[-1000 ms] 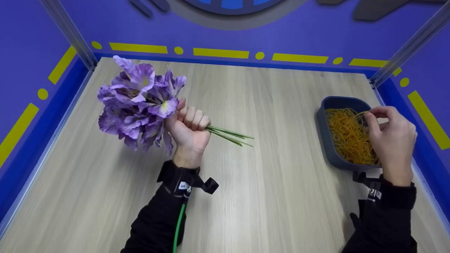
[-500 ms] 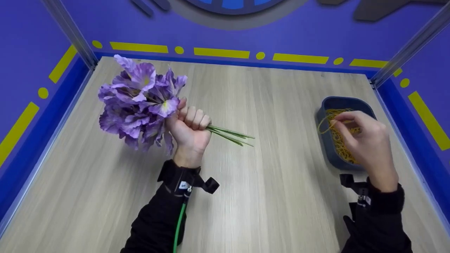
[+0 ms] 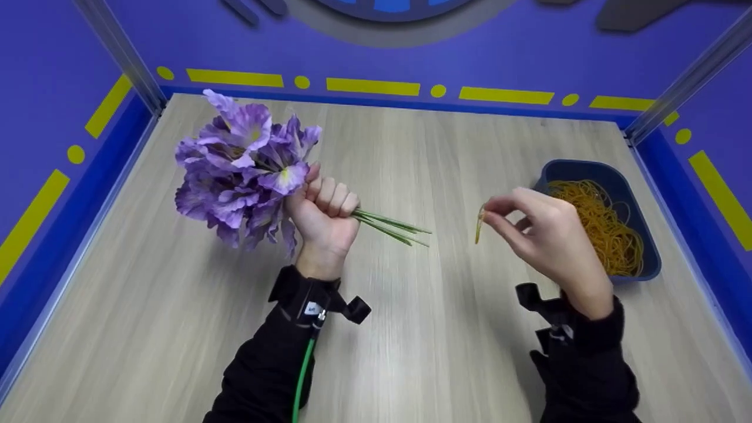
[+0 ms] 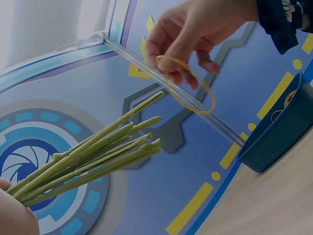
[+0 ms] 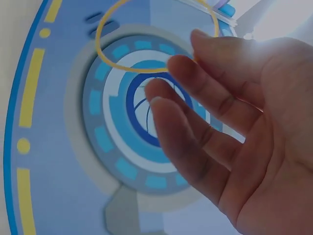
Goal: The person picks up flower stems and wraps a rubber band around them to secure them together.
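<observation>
A bunch of purple flowers (image 3: 235, 170), irises by their ruffled petals, is gripped round its stems by my left hand (image 3: 326, 220). The blooms spread to the left of the fist, and the green stems (image 4: 93, 159) stick out on the right with their cut ends bare. My right hand (image 3: 543, 235) pinches a yellow rubber band (image 4: 204, 98) between thumb and index finger, a short way right of the stem ends. In the right wrist view the rubber band (image 5: 101, 46) shows as a loose round loop, with the other fingers relaxed below it.
A dark blue-grey bin (image 3: 649, 247) heaped with yellow rubber bands (image 3: 608, 229) stands at the right of the wooden table (image 3: 411, 329). Blue printed panels (image 3: 376, 64) wall in the back and sides. A green cable (image 3: 304, 370) runs along the left sleeve.
My right hand has lifted a rubber band out of the bin and carried it left toward the stems. My left hand keeps its grip on the flowers and has barely moved.
</observation>
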Demonstrator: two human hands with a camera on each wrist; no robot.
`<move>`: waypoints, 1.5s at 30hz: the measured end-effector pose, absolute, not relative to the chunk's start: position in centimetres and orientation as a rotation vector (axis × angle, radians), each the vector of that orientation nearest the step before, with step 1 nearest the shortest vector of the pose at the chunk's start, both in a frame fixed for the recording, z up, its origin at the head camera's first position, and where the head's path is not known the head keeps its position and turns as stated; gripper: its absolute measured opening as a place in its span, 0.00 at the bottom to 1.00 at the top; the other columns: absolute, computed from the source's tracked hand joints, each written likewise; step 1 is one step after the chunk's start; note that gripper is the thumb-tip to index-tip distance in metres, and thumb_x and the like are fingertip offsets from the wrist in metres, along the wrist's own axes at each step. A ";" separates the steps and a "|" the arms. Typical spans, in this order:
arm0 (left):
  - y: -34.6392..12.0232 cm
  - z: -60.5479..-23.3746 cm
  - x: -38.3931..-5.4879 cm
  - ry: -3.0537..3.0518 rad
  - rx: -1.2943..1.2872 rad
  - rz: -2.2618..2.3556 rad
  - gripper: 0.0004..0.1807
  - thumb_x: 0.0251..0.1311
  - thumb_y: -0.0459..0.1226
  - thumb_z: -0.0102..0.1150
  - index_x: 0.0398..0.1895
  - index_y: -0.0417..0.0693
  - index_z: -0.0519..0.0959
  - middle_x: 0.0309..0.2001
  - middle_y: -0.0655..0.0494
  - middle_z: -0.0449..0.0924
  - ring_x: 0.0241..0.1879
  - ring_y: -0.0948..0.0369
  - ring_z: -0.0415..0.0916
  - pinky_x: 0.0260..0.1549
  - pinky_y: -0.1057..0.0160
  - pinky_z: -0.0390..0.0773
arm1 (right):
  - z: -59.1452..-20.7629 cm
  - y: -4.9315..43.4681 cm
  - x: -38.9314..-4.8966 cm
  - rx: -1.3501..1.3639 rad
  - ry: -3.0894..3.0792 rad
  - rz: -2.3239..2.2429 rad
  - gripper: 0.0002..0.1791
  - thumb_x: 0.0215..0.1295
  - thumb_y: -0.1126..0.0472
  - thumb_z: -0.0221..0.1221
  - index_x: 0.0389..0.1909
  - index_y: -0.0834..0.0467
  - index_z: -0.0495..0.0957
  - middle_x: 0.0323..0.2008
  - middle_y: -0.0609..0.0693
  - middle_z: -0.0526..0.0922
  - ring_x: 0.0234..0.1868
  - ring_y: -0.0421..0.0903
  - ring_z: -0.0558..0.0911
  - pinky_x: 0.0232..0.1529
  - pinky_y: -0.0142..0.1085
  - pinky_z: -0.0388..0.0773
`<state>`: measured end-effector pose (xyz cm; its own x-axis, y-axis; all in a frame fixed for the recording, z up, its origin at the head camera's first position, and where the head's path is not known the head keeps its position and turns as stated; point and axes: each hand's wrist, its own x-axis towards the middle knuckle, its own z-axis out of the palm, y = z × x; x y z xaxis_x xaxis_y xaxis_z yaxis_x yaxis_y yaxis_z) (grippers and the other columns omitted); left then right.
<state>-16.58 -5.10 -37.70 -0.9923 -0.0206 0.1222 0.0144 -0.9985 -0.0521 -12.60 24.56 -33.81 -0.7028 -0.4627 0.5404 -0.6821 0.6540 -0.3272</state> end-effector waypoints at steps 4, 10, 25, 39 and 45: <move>-5.1 -37.7 -16.6 0.056 -0.174 -3.112 0.24 0.68 0.34 0.39 0.14 0.55 0.47 0.15 0.64 0.42 0.14 0.68 0.38 0.16 0.71 0.39 | -33.2 22.7 -13.1 0.967 -2.477 0.784 0.04 0.66 0.63 0.67 0.40 0.55 0.83 0.35 0.42 0.86 0.34 0.35 0.83 0.32 0.22 0.76; -5.1 -37.9 -16.5 0.038 -0.179 -3.117 0.24 0.68 0.34 0.39 0.14 0.55 0.47 0.14 0.64 0.42 0.14 0.68 0.38 0.15 0.71 0.39 | -33.3 20.3 -13.5 1.030 -2.471 0.835 0.03 0.67 0.61 0.66 0.39 0.55 0.84 0.34 0.41 0.86 0.34 0.34 0.82 0.30 0.26 0.77; -4.1 -38.2 -15.8 -0.041 -0.176 -3.175 0.25 0.69 0.35 0.38 0.13 0.55 0.46 0.14 0.64 0.41 0.14 0.69 0.38 0.15 0.71 0.40 | -34.7 17.8 -14.0 1.118 -2.416 0.868 0.04 0.65 0.64 0.68 0.37 0.53 0.83 0.31 0.40 0.84 0.30 0.33 0.81 0.26 0.32 0.77; -2.5 -38.5 -14.9 -0.101 -0.259 -3.264 0.26 0.64 0.34 0.49 0.14 0.56 0.46 0.13 0.66 0.42 0.13 0.70 0.38 0.15 0.71 0.40 | -35.3 17.3 -14.5 1.097 -2.376 0.846 0.03 0.68 0.59 0.67 0.35 0.53 0.82 0.29 0.40 0.83 0.28 0.32 0.78 0.25 0.27 0.72; -2.1 -38.4 -14.5 -0.130 -0.248 -3.294 0.24 0.72 0.36 0.33 0.14 0.57 0.46 0.13 0.66 0.42 0.13 0.69 0.38 0.15 0.71 0.40 | -35.4 17.4 -14.8 1.065 -2.341 0.882 0.04 0.67 0.59 0.67 0.35 0.55 0.82 0.30 0.41 0.85 0.28 0.34 0.80 0.24 0.29 0.75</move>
<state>-14.54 -2.11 -38.37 -0.9753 0.1691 0.1418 -0.1574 -0.9834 0.0903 -14.81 17.41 -35.35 -0.6183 -0.5118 0.5964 -0.7781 0.5054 -0.3729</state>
